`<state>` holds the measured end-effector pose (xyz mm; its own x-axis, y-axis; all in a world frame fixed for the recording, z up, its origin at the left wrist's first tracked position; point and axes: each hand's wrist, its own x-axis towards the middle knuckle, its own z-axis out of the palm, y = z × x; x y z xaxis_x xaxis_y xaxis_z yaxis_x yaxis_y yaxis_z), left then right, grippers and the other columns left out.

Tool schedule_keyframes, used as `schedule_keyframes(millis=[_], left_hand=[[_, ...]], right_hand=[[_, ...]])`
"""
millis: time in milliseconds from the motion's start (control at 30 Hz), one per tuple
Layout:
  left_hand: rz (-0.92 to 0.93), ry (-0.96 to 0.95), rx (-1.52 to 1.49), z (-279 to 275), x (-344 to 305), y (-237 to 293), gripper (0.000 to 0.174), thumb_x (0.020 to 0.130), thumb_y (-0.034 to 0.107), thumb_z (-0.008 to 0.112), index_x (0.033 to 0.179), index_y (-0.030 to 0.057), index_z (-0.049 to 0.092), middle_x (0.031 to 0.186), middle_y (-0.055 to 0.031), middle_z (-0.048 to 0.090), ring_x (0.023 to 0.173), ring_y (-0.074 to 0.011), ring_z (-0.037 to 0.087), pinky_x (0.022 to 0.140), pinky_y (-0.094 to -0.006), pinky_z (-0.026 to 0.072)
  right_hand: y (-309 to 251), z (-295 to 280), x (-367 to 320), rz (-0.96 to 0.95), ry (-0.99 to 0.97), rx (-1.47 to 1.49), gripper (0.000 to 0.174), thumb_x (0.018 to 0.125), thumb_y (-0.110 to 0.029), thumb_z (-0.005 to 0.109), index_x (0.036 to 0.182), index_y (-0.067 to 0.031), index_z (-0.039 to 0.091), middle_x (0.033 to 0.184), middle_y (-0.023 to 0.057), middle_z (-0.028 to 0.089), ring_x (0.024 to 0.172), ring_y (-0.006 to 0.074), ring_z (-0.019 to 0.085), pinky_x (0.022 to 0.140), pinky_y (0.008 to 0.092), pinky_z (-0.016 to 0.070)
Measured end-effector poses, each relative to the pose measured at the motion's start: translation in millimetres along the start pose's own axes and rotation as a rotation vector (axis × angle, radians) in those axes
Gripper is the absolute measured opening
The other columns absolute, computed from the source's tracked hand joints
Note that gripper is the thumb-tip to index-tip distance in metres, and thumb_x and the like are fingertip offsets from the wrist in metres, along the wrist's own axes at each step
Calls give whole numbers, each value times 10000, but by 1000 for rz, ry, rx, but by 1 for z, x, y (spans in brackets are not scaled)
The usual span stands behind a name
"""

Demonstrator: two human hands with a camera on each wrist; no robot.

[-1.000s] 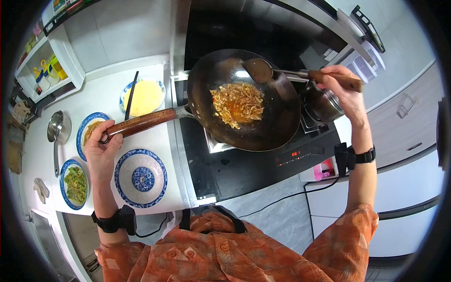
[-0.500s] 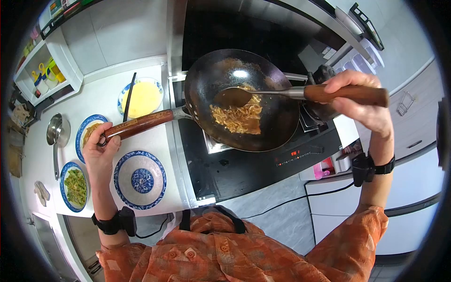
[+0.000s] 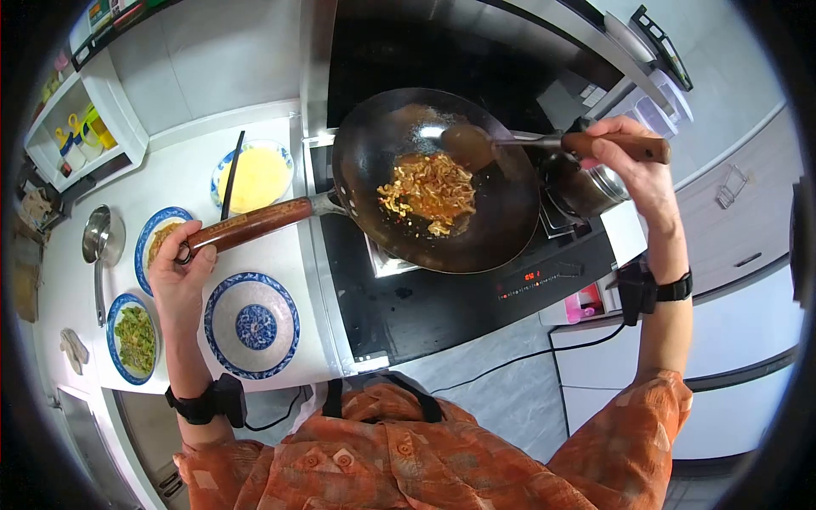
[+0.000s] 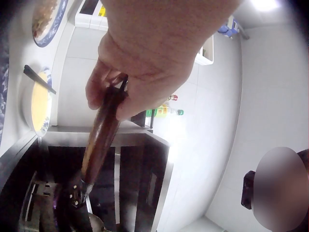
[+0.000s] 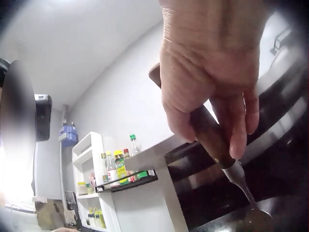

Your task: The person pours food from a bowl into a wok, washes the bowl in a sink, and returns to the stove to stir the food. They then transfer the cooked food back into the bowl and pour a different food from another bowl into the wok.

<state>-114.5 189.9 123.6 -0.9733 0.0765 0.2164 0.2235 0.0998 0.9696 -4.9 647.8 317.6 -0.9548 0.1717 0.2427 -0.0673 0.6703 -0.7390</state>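
Note:
A black wok (image 3: 501, 223) sits on the black cooktop, with browned shredded food (image 3: 429, 191) in reddish sauce at its middle. The left hand (image 3: 180, 270) grips the end of the wok's wooden handle (image 3: 259, 223); in the left wrist view its thumb and fingers wrap that handle (image 4: 100, 137). In the right hand (image 3: 639, 170) is a wok spatula (image 3: 466, 148), held by its wooden handle. Its dark blade lies inside the wok, just beyond the food toward the upper right. Curled fingers around the spatula handle (image 5: 216, 144) show in the right wrist view.
Left on the white counter stand a bowl of yellow liquid (image 3: 259, 183) with black chopsticks (image 3: 231, 174) across it, a blue-rimmed bowl (image 3: 219, 340), chopped greens (image 3: 137, 340) in a dish, and a ladle (image 3: 99, 280). A steel pot (image 3: 586, 191) is right of the wok.
The spatula swept left over the food half a second ago, then came back to the wok's upper right. The food lies more heaped and spread differently. The left hand and wok stayed nearly still.

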Motion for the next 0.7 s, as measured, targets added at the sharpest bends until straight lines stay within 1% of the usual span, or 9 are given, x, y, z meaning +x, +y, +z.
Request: schedule_keyframes(millis=[67, 133, 267, 333, 400, 500, 533, 567, 700], left_hand=[[-24, -9, -28, -2, 0, -1, 313, 772, -56, 600, 1078, -22, 543, 880, -42, 566, 750, -89, 550, 663, -197, 469], [-21, -8, -12, -2, -1, 1, 312, 773, -57, 598, 1078, -23, 542, 878, -41, 567, 746, -88, 550, 659, -194, 467], [-21, -16, 24, -2, 2, 2, 308, 772, -58, 597, 1074, -22, 544, 871, -36, 568, 735, -81, 545, 644, -187, 459], [-2, -27, 3, -3, 1, -2, 310, 785, -32, 595, 1089, -9, 541, 875, -39, 571, 723, -90, 545, 634, -195, 453], [15, -33, -23, -3, 1, -4, 313, 798, -7, 593, 1105, 5, 537, 879, -41, 575, 712, -99, 545, 625, -204, 447], [38, -36, 12, -3, 2, -4, 316, 797, 1, 600, 1107, 5, 536, 888, -43, 577, 720, -99, 547, 630, -204, 448], [25, -24, -20, -2, 2, -3, 310, 786, -26, 600, 1090, -5, 542, 877, -39, 572, 727, -89, 543, 633, -195, 453], [10, -13, -51, -1, 2, -2, 306, 774, -53, 601, 1073, -16, 549, 866, -36, 567, 734, -79, 540, 636, -186, 459], [26, -36, -21, -4, 2, -7, 320, 798, 8, 608, 1110, 8, 538, 896, -46, 581, 719, -100, 550, 636, -204, 456]], right_hand=[[-7, 6, -9, 20, 5, 53, 187, 778, -133, 661, 920, -23, 608, 832, 101, 631, 699, 148, 619, 631, 240, 515], [-18, 8, -19, -34, -22, 158, 189, 770, -134, 670, 902, -12, 610, 825, 104, 629, 690, 155, 618, 622, 248, 522], [-19, 17, -20, -39, -57, 106, 193, 776, -152, 671, 891, -9, 613, 825, 109, 629, 688, 163, 618, 623, 252, 530], [-7, 11, -17, -57, -27, 87, 188, 784, -153, 666, 896, -12, 613, 832, 104, 632, 691, 150, 617, 625, 245, 519], [4, 3, -14, -41, 69, -28, 183, 785, -145, 667, 902, -15, 614, 841, 100, 635, 696, 139, 616, 628, 236, 506], [2, 9, -17, -3, 71, 54, 187, 785, -156, 668, 898, -18, 614, 836, 99, 636, 701, 140, 620, 634, 230, 500], [2, 13, -20, 11, 51, 112, 185, 786, -156, 667, 894, -17, 613, 833, 101, 635, 702, 142, 622, 634, 231, 502], [2, 17, -22, -43, 30, 173, 181, 787, -149, 664, 892, -11, 612, 826, 105, 633, 702, 145, 623, 631, 234, 505], [-5, 19, -28, -38, 3, 108, 175, 794, -137, 656, 903, -8, 613, 822, 101, 634, 695, 143, 620, 636, 238, 508]])
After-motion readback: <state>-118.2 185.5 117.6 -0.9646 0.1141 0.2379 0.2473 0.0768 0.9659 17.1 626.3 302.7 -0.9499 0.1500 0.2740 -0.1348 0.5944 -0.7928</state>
